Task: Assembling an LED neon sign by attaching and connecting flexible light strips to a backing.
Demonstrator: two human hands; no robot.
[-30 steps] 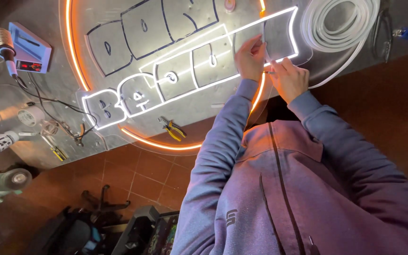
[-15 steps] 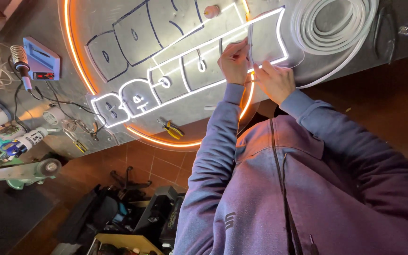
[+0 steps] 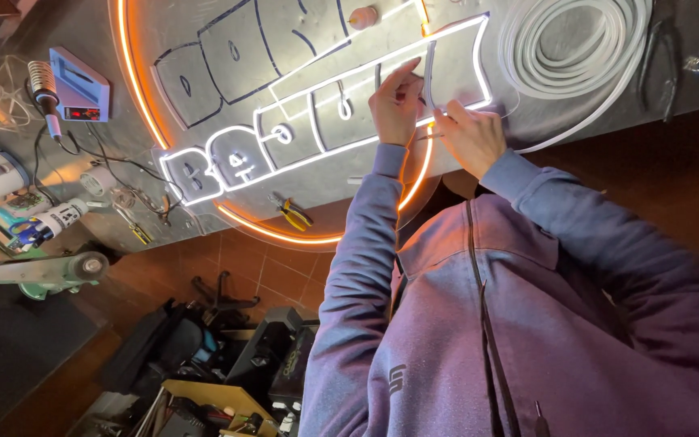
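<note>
hands [image 3: 434, 113] – on neon sign [image 3: 317, 121]

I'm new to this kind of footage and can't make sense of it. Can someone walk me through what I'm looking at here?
This is a single view from a camera worn on a person's head, looking down at their own arms in a purple hooded top. No machine is involved, just two bare hands.

On the grey workbench lies a large round sign panel with a glowing orange ring and white lit letter outlines. The left hand and right hand both pinch the white glowing strip near the sign's end.

Around it: a coil of white tubing, yellow-handled pliers, a soldering iron beside its station with a red display. Below, on the tiled floor, dark bags and tools.
</note>
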